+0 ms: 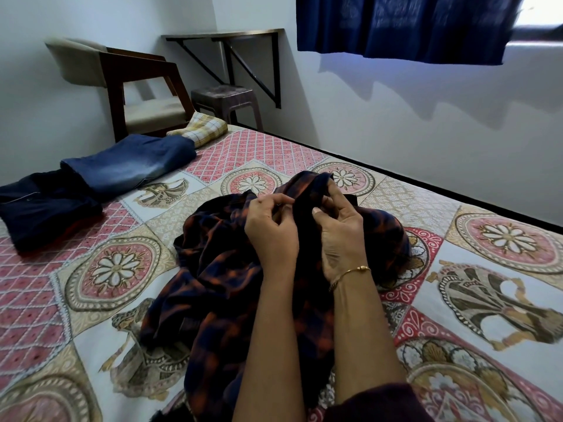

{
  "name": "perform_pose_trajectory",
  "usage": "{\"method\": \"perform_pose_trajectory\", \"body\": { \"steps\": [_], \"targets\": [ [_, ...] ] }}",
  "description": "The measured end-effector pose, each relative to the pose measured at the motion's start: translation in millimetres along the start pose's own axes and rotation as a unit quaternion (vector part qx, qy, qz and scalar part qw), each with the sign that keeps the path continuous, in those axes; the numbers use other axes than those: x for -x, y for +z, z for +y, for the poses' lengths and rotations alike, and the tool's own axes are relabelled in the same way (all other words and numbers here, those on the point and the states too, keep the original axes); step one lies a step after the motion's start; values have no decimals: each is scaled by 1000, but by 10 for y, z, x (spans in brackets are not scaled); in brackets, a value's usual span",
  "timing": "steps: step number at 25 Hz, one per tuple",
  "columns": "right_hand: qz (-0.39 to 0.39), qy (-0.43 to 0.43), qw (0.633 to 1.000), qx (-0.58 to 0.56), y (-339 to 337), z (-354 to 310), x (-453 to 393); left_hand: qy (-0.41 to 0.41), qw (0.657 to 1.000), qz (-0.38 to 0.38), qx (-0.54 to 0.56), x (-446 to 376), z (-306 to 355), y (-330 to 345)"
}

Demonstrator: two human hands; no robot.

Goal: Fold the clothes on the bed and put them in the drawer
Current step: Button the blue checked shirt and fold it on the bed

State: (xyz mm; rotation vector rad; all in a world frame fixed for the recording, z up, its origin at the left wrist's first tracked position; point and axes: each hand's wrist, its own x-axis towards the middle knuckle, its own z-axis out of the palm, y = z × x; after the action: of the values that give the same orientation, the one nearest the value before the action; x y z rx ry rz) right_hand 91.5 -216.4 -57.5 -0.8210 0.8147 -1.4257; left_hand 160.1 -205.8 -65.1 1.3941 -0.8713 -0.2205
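Clothes on the patterned patchwork bedsheet (411,205), logged left to right. Far left — a folded dark navy garment (45,211) lies flat on the bed, its far end touching folded blue denim jeans (131,164). Just beyond the jeans, a folded yellow-and-white checked cloth (199,129) sits at the bed's far edge. Behind these, on the floor: a wooden armchair with beige cushions (122,83), then a brown plastic stool (227,97) under a wall-mounted shelf (225,34).

Centre — a crumpled dark blue-and-orange checked shirt (219,287) lies bunched on the bed, unfolded. Left hand (269,226): grip is a pinch, thumb and fingertips closed on a raised fold of the shirt. Right hand (339,229), thin gold bracelet (350,274) at the wrist: fingers curled round the same fold, just beside the left.

Upper right: a dark blue curtain (405,25) hangs over the window.
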Motion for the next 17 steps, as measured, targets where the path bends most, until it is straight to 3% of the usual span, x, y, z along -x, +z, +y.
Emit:
{"method": "perform_pose_trajectory", "body": {
  "steps": [5, 8, 11, 13, 17],
  "targets": [
    [-11, -23, 992, 121, -20, 54, -11, 27, 984, -156, -87, 31, 20, -17],
    [-4, -38, 985, 168, -29, 110, -22, 30, 976, -164, -141, 16, -38, -24],
    [6, -58, 980, 191, -31, 168, -33, -123, 982, -139, -17, 3, -78, -45],
    [34, -49, 981, 187, -42, 168, -56, -223, 961, -146, 80, 16, -74, -71],
    [52, -54, 966, 248, -63, 183, -63, -276, 940, -158, 122, 31, -118, -97]
  ]
}}
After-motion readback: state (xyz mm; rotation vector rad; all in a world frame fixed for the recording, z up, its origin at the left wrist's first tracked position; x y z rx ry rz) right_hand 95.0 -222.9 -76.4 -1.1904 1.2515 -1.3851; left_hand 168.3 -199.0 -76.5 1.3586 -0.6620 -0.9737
